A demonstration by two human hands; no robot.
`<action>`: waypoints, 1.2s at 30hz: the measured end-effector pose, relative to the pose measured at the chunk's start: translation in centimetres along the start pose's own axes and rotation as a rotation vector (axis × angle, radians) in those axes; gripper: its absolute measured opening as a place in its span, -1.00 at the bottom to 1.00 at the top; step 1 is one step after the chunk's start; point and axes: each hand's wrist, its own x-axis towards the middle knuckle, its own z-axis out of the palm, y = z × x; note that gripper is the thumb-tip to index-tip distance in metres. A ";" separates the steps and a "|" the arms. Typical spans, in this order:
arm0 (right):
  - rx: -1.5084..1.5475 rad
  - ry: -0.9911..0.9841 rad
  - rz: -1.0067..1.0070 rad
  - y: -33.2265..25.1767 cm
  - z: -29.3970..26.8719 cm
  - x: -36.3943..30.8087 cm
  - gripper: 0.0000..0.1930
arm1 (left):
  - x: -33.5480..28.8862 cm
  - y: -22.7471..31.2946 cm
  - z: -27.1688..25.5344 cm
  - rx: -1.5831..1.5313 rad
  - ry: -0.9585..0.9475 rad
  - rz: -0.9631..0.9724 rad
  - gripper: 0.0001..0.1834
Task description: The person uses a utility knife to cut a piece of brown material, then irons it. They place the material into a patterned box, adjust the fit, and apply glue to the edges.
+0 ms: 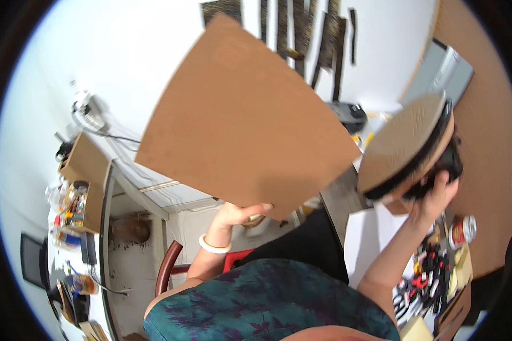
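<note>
A large brown flat board (241, 113), squarish and tilted on its corner, is gripped near its lower edge by my left hand (240, 214). The thumb lies on the near face; the other fingers are hidden behind it. To the right, my right hand (435, 199) is closed around the black back part of a round thing with a beige disc face (406, 139) and a black band around its rim. Its kind cannot be made out. Both things are held up in the air, close together, with the board's right corner near the disc's left edge.
Dark strips (304, 34) hang on the white wall ahead. Right, a tray of small tools (429, 273) and a jar (463, 232) stand beside a white sheet (372, 241). A desk with bottles and boxes (74, 210) is at left. A red-brown chair arm (168, 267) is near my left arm.
</note>
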 end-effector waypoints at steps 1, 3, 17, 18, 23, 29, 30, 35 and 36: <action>-0.014 -0.004 -0.028 -0.2 0.3 1.5 -0.32 | -0.4 -0.4 -0.2 0.001 0.017 -0.048 -0.71; -0.043 0.024 -0.081 0.1 2.1 4.8 -0.59 | -1.6 -1.0 -0.9 0.022 0.064 -0.144 -0.68; -0.697 -1.246 -0.007 29.1 14.8 23.5 -0.72 | -3.5 -8.6 -2.4 -0.677 0.275 -0.350 -0.24; -0.909 -1.331 -0.131 31.5 14.4 23.1 -0.68 | -3.5 -8.8 -2.5 -0.673 0.287 -0.380 -0.21; -0.759 -1.493 -0.062 37.3 14.8 21.8 -0.43 | -3.1 -8.2 -1.4 -0.535 0.363 -0.430 -0.12; -0.989 -1.507 -0.013 42.6 11.5 21.4 -0.43 | -2.0 -9.0 -2.3 -0.421 0.248 -0.521 -0.30; -1.083 -1.449 -0.173 43.9 9.3 22.0 -0.41 | -1.3 -9.1 -2.0 -0.412 0.212 -0.505 -0.29; -1.287 -1.174 -0.399 35.3 15.4 16.6 -0.50 | -1.2 -8.5 -2.0 -0.313 0.148 -0.470 -0.17; -0.729 -0.948 -0.840 27.8 19.4 14.1 -0.81 | -2.4 -9.0 -2.4 -0.295 0.151 -0.506 -0.06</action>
